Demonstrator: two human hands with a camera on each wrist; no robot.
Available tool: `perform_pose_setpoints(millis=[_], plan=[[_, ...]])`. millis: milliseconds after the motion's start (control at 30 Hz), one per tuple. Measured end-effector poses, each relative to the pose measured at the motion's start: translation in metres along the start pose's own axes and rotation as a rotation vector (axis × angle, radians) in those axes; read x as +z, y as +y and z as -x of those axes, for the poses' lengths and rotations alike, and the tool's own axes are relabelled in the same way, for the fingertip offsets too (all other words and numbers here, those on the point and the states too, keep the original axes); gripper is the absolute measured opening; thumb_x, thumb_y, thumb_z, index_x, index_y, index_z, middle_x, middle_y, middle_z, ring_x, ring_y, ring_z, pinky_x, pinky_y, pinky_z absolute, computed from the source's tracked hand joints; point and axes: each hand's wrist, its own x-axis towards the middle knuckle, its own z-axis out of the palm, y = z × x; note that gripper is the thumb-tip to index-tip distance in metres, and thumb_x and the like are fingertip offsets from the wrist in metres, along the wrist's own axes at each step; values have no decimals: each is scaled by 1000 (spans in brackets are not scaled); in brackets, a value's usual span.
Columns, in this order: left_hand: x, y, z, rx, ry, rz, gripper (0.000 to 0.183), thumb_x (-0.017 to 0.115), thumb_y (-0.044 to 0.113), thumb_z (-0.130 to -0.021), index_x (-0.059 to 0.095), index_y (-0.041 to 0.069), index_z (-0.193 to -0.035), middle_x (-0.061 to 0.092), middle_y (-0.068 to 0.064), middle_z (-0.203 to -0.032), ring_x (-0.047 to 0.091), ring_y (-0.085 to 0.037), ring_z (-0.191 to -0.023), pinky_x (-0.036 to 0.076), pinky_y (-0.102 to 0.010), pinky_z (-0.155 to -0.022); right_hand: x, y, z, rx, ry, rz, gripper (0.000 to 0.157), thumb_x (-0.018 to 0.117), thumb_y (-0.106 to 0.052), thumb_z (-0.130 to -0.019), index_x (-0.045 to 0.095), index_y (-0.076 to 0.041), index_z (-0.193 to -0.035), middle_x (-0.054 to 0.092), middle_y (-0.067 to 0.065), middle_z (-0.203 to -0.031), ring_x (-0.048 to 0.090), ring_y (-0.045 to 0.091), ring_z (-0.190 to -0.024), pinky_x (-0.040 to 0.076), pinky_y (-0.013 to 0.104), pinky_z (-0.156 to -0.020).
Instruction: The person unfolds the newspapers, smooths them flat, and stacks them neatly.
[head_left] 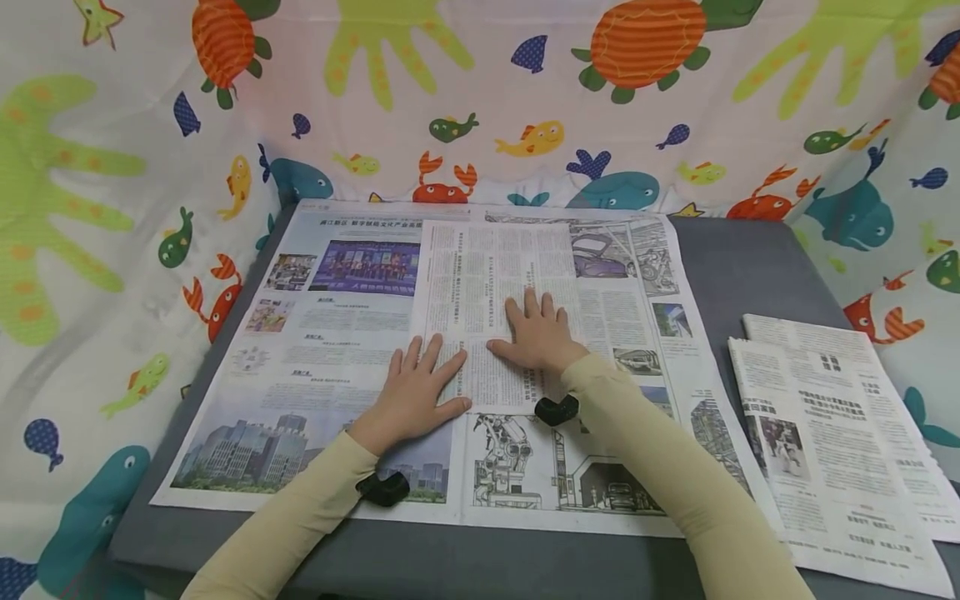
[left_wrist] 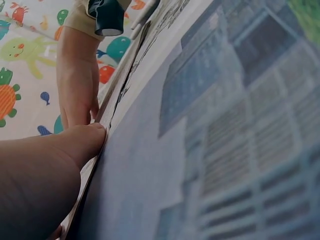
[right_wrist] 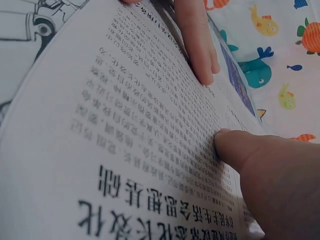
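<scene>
A large newspaper lies spread flat, with colour photos on its left page and line drawings on its right. Over its middle lies a smaller folded newspaper sheet covered in columns of text. My left hand rests with fingers spread at the left edge of this smaller sheet, its thumb tip near the paper's edge in the left wrist view. On the middle of the same sheet my right hand lies with fingers spread, its thumb touching the print in the right wrist view. Neither hand grips anything.
A grey table carries the papers. Two more folded newspapers overlap at its right side. Behind and to the left hangs a curtain printed with sea animals. Each wrist wears a black camera band.
</scene>
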Motion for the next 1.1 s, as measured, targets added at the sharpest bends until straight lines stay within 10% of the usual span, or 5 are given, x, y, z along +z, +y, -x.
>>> perform_pose_setpoints(millis=[367,733,1100], plan=[[-7,-12,-1,7,33,66,74,54,56,-100,33,20,-161,15,-26,-169,6,-55,-155,9,-75,-120,0,-9,4,-43,23,-75,90,51,-63,-98,16,-15,-165,2,28,-170,2,54,-156,10,68,-124],[-30,-68,-11,-326,116,126,63,43,39,-106,31,11,-161,9,-32,-168,-2,-60,-153,3,-77,-119,10,-85,22,-255,-17,-45,85,51,-64,-98,22,-21,-165,8,25,-171,10,49,-157,14,65,-125],[-23,-74,-14,-351,135,111,67,48,45,-104,32,14,-161,6,-30,-169,-5,-59,-153,1,-76,-119,30,-116,22,-236,-50,-21,100,59,-75,-88,19,-25,-165,4,20,-172,2,45,-159,11,64,-126]])
